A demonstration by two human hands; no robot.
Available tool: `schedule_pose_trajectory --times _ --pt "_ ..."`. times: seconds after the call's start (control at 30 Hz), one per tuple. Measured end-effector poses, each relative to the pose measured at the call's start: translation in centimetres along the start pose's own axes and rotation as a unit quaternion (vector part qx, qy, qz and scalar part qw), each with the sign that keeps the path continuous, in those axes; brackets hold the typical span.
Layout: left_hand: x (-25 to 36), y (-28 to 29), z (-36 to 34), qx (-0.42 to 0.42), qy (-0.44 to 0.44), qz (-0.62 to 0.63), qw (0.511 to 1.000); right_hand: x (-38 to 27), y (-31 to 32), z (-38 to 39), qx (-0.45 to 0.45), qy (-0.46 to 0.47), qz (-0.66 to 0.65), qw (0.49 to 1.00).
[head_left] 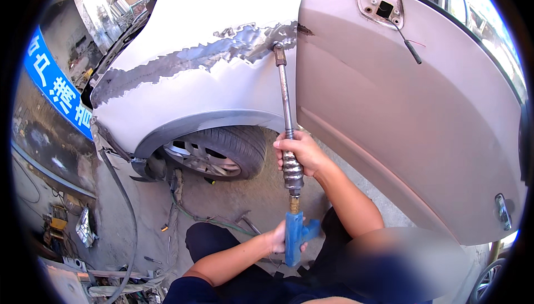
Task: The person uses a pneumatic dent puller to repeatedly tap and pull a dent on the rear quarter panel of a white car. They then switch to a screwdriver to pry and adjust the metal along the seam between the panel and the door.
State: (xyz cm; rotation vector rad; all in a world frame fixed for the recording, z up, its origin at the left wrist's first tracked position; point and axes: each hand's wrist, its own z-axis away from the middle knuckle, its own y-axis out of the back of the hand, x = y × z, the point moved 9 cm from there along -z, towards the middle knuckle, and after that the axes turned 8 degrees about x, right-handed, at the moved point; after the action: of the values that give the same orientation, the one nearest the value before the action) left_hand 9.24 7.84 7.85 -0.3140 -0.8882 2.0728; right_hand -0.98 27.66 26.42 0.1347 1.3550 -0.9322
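Because the long steel tool [286, 95] looks heavy and rigid, the left hand [280, 238] aptly grips its blue handle [293, 226], the right hand [304, 151] its ribbed sleeve [293, 175].

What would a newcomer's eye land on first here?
Probably the ragged grey band across the white fender, above the wheel. Next, the long metal tool reaching the band's right end, the right hand around its ribbed part and the left hand on its blue handle. Then the large pinkish door right of the fender.
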Motion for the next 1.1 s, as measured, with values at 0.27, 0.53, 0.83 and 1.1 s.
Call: schedule_pose_trajectory --times 0.27,0.53,0.83,1.1 --pt "0.3 0.0 0.5 0.019 -0.029 -0.012 0.999 -2.6 -0.1 -2.2 0.05 0.028 -0.015 0.998" --pt "0.7 1.4 0.8 0.054 -0.073 -0.024 0.996 0.0 0.1 0.5 0.033 0.055 0.045 0.997" --pt "1.7 3.0 0.4 0.092 -0.101 -0.03 0.99 -2.8 -2.1 -3.6 -0.059 -0.035 -0.126 0.99" --pt "1.6 4.4 -0.2 0.051 -0.08 -0.034 0.995 -1.6 -2.7 -4.6 -0.16 -0.035 -0.212 0.963"
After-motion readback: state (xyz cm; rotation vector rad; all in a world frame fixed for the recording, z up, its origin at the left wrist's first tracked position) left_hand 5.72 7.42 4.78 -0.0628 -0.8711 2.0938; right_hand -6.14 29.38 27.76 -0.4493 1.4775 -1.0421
